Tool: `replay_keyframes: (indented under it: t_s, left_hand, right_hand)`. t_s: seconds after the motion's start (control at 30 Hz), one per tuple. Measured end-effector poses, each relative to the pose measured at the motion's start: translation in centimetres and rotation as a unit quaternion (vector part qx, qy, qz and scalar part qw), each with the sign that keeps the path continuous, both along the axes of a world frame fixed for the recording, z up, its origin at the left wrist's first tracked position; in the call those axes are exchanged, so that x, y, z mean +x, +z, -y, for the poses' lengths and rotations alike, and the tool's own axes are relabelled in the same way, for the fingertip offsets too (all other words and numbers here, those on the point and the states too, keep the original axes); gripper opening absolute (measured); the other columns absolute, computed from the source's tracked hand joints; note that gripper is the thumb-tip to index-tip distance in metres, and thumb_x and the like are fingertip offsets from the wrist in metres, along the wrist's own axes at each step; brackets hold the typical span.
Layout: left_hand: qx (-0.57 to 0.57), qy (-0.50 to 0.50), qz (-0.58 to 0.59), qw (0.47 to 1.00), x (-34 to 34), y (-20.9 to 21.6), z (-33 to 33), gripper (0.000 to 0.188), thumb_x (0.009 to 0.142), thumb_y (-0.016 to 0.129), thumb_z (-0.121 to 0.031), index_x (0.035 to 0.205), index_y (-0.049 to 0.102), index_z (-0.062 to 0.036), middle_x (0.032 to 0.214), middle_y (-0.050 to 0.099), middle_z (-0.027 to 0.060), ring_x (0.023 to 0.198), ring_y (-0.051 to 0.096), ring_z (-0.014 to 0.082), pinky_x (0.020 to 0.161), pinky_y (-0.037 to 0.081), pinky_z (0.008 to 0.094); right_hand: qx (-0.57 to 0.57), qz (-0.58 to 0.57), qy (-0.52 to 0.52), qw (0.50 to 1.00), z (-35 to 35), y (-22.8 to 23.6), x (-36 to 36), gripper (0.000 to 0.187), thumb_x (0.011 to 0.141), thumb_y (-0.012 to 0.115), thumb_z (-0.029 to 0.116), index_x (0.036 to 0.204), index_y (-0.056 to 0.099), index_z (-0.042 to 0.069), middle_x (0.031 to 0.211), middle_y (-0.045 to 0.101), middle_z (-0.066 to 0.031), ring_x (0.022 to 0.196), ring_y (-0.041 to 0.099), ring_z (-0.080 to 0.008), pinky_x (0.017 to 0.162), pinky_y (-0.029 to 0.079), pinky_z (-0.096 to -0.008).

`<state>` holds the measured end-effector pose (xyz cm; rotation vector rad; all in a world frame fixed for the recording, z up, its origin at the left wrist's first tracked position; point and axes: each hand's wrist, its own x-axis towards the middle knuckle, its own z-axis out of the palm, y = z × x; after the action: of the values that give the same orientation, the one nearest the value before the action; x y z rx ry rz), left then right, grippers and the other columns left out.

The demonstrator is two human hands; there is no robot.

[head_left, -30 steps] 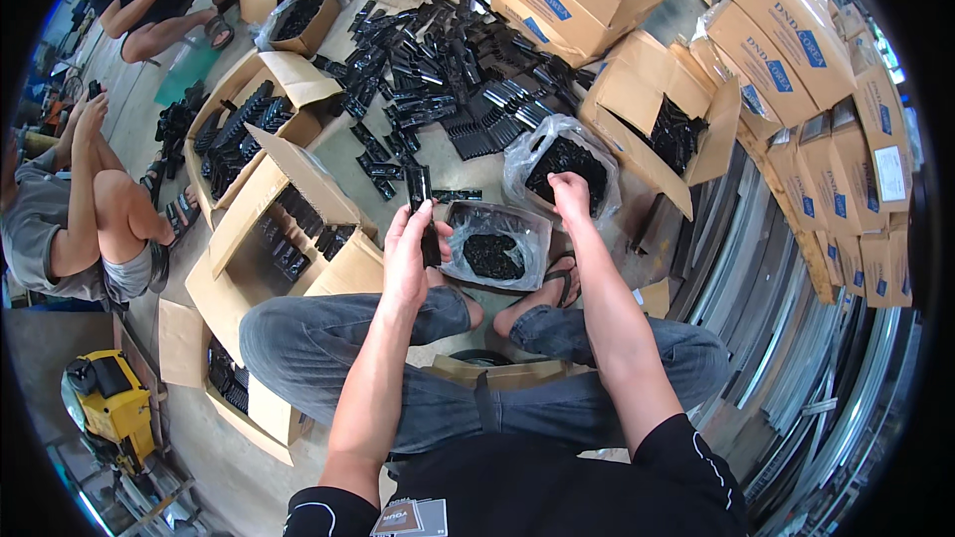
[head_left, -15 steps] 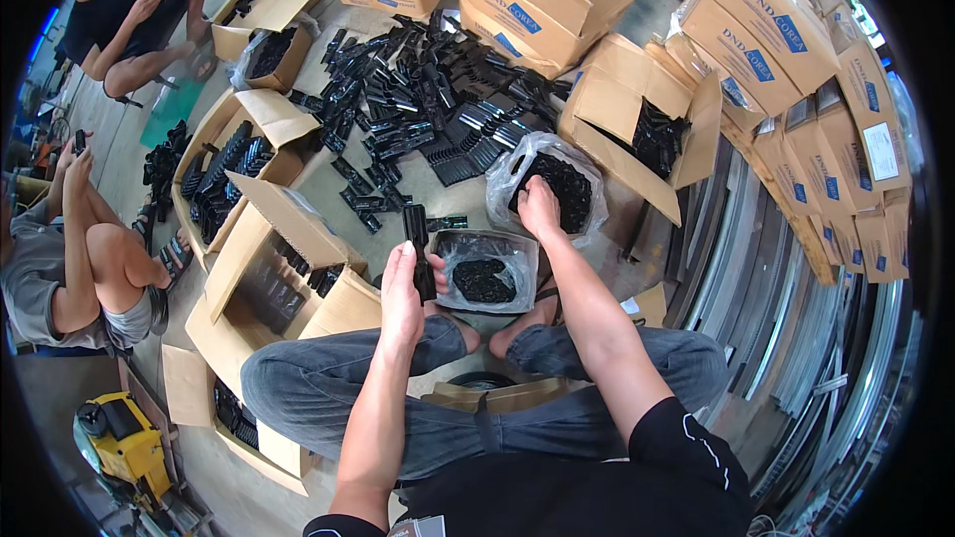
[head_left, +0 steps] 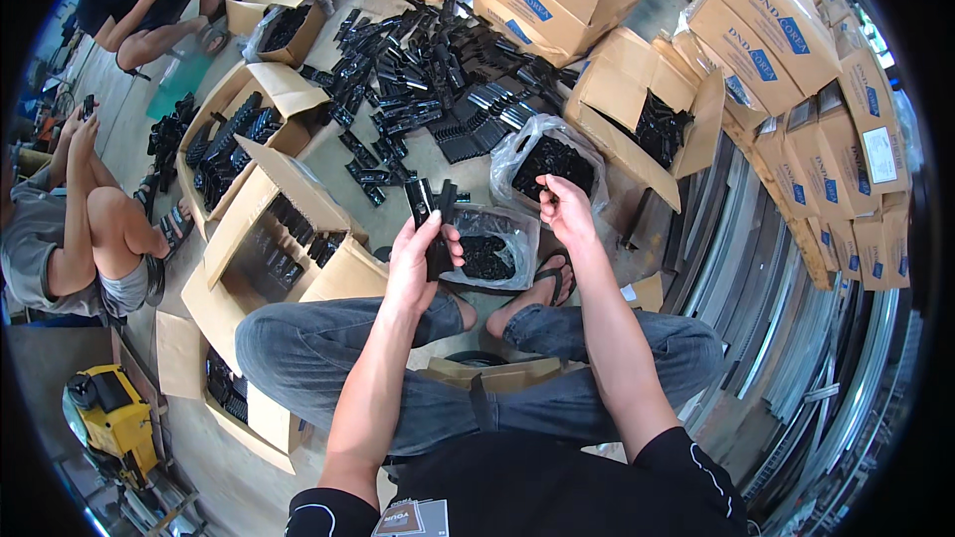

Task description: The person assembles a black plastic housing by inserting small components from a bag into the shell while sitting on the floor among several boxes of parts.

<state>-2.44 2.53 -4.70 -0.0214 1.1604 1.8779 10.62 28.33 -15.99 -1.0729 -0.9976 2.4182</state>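
Note:
My left hand is closed around glossy black plastic pieces, long and narrow, which stick up past the thumb. A second dark piece shows beside them, partly behind my fingers. My right hand is pinched, its fingertips at the front edge of a clear plastic bag full of small black parts. Whatever is between those fingertips is too small to make out. Between my hands, close to my feet, sits a plastic-lined container with more small black parts.
A heap of black plastic pieces spreads over the floor ahead. Open cartons stand at left, another carton at right. Stacked boxes and long metal profiles line the right side. Two people sit at left, near a yellow machine.
My right hand has lifted out of the bag of small parts and drawn back, fingers pinched. My left hand has tilted its black pieces and moved slightly right, toward my right hand.

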Motion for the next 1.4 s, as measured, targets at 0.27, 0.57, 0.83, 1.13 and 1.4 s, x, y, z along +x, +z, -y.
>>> replay_keyframes:
  t_s: [0.27,0.57,0.83,1.13,1.4]
  left_hand:
    - [-0.046,0.013,-0.065,0.997,0.8,0.9,0.5,0.033,0.089,0.076,-0.015,0.112,0.057,-0.0022,0.077,0.06,0.0025,0.063,0.059,0.0124,0.057,0.051,0.0282]
    - [-0.1,-0.012,-0.139,0.985,2.2,1.7,0.1,0.049,0.078,0.085,-0.012,0.116,0.059,0.0018,0.083,0.063,0.0006,0.063,0.056,0.0064,0.054,0.045,0.022]
    - [-0.101,-0.02,-0.12,0.987,3.0,0.4,-0.5,0.044,0.08,0.08,-0.005,0.115,0.056,0.0015,0.079,0.063,0.0035,0.059,0.059,0.0096,0.055,0.048,0.024]
    - [-0.147,-0.085,-0.194,0.966,3.8,1.5,-1.2,0.044,0.078,0.082,-0.004,0.112,0.056,-0.0014,0.081,0.064,0.0025,0.058,0.058,0.0086,0.052,0.046,0.0236]
    - [-0.153,-0.18,-0.199,0.951,4.2,1.6,-1.1,0.05,0.076,0.087,-0.013,0.114,0.056,0.0001,0.083,0.067,0.0029,0.059,0.058,0.0073,0.051,0.047,0.0227]
  right_hand:
    - [0.003,-0.025,0.123,0.992,5.4,9.8,0.7,0.025,0.103,0.056,0.026,0.1,0.063,0.002,0.074,0.06,-0.0046,0.054,0.05,-0.0091,0.045,0.038,-0.0243]
    - [0.023,-0.069,0.16,0.984,9.1,10.8,2.0,0.021,0.099,0.057,0.01,0.114,0.066,-0.001,0.077,0.058,-0.0002,0.061,0.051,-0.008,0.055,0.042,-0.0238]
    - [-0.011,-0.097,0.149,0.984,8.8,10.7,2.0,0.019,0.101,0.054,0.013,0.11,0.063,0.0,0.082,0.061,-0.0045,0.066,0.054,-0.0117,0.056,0.041,-0.0257]
    - [-0.099,-0.105,0.121,0.982,8.9,10.1,2.0,0.027,0.104,0.052,0.029,0.096,0.059,0.005,0.085,0.055,-0.0027,0.063,0.051,-0.0103,0.053,0.041,-0.026]
    - [0.009,-0.038,0.153,0.987,9.2,9.5,1.7,0.015,0.1,0.063,0.021,0.091,0.059,0.009,0.069,0.049,0.0079,0.051,0.041,-0.0005,0.043,0.032,-0.0184]
